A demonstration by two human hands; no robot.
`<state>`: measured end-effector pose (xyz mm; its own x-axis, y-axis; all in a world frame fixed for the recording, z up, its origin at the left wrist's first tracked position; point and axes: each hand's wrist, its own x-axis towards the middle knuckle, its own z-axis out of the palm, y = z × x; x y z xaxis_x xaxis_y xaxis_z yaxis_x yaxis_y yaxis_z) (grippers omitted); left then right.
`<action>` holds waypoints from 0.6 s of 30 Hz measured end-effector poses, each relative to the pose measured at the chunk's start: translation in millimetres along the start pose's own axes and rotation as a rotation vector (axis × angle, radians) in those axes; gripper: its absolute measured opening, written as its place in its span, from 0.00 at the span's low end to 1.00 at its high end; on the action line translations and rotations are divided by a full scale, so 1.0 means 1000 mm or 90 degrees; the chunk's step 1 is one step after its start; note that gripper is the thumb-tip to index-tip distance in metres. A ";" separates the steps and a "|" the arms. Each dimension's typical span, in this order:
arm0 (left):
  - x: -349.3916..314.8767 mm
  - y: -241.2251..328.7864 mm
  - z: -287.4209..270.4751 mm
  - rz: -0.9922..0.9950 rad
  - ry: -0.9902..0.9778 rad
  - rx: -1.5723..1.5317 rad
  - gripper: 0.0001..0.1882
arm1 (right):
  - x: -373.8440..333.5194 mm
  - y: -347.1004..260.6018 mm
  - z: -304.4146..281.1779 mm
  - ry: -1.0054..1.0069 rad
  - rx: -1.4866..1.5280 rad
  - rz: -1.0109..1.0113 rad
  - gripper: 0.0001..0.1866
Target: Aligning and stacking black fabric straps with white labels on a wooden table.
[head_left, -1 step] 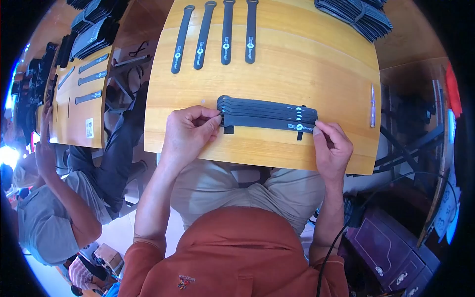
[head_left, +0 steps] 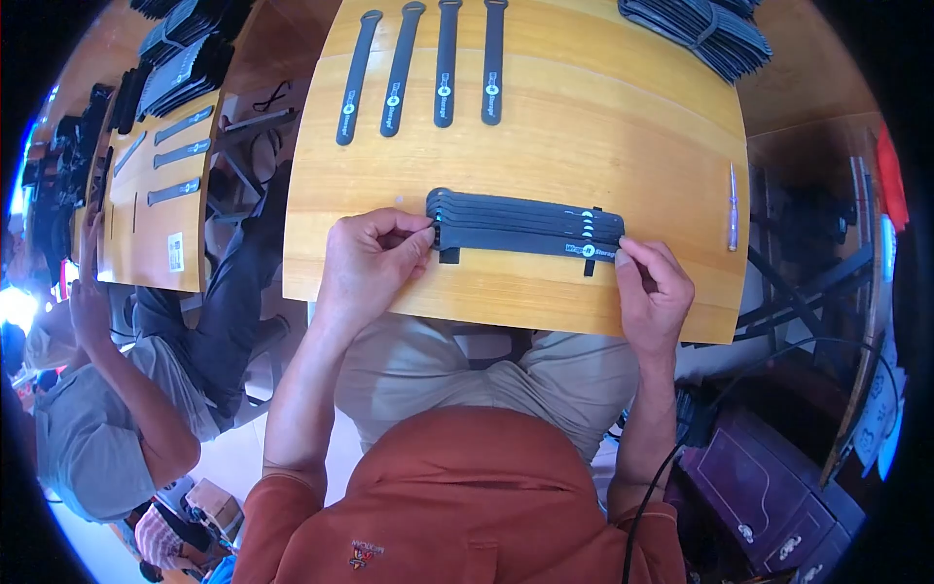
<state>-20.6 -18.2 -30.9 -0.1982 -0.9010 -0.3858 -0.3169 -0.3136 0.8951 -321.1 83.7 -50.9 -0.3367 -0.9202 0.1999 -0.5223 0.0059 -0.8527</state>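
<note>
At near side of wood tbl (head_left: 623, 136): wearer's L hand (head_left: 370, 263), thumb + forefinger pinched together on L end of strap stack (head_left: 525, 222); R hand (head_left: 657, 292), thumb + fingers closed on its R end, other fingers curled. Stack: several dk grey straps, fanned lengthwise w/ edges stepped, lying crosswise betw. hands; nearest strap shows round pale mark + white lettering nr R end. Blk strips, qty 2, poke out from under stack: L strip (head_left: 449, 256) just beside L hand, R strip (head_left: 590, 268) nr R hand. Beyond, far L of tbl: loose straps (head_left: 446, 58), qty 4, same type, side by side, apart, marked ends toward wearer. Far R corner: dk strap bundle (head_left: 696, 34), banded round middle. R edge: slim tool (head_left: 733, 209), thin shaft pointing away, purplish handle. Wearer: rust-red shirt (head_left: 467, 448), lt trousers (head_left: 379, 375). Off L: 2nd tbl (head_left: 185, 229) w/ loose straps, dk bundles (head_left: 185, 73) and white label (head_left: 175, 251); seated co-worker (head_left: 97, 419), grey top, alongside. Lower R: dk purple cabinet (head_left: 759, 496) w/ metal handles.
</note>
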 end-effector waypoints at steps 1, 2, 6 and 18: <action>0.000 0.000 0.000 -0.001 0.002 0.010 0.06 | 0.000 0.000 0.000 0.000 0.000 0.000 0.07; 0.000 0.000 0.000 -0.001 0.001 0.010 0.06 | 0.000 0.000 -0.001 -0.004 -0.007 0.000 0.07; 0.000 0.002 0.001 -0.006 0.006 0.010 0.06 | 0.001 -0.002 -0.001 0.002 -0.008 -0.018 0.06; -0.001 0.003 0.001 -0.016 0.004 -0.006 0.06 | 0.001 -0.003 0.001 0.004 -0.010 -0.006 0.06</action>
<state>-22.4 -18.2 -28.3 -0.1840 -0.8950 -0.4064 -0.3136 -0.3384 0.8872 -319.3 82.4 -48.8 -0.3359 -0.9180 0.2107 -0.5382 0.0035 -0.8428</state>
